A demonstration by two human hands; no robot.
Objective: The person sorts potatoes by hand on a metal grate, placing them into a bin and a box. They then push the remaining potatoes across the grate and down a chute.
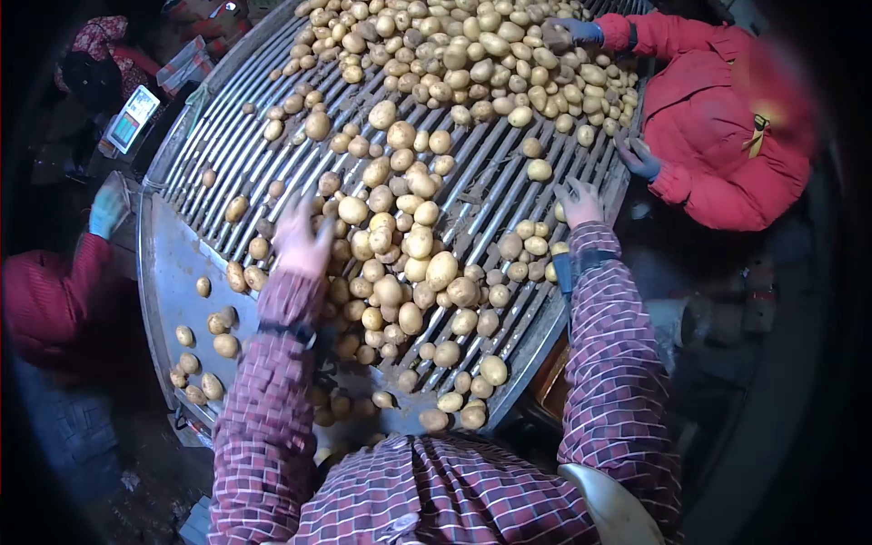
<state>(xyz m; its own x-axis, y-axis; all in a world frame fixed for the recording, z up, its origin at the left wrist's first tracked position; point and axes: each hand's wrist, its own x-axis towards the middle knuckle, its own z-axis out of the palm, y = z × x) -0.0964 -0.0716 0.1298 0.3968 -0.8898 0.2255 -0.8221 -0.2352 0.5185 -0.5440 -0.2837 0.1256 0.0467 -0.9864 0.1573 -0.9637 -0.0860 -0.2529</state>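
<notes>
My left hand point(302, 240) is open, fingers spread, at the left side of a loose heap of potatoes point(388, 291) on the metal bars of a slatted sorting table point(232, 150). Several potatoes lie right by its fingertips. Near the table's right edge, my right hand point(579, 202) reaches forward with fingers apart over the bars. A few potatoes point(536, 245) sit just left of that wrist. Dirt and dry bits cling between the slats.
A large potato pile point(472, 54) covers the far end. A person in a red jacket point(718, 118) works there at the right. Another person's red sleeve point(77, 272) shows at left, near scattered potatoes point(225, 345) on the smooth metal side. A lit scale display point(136, 113) stands beyond.
</notes>
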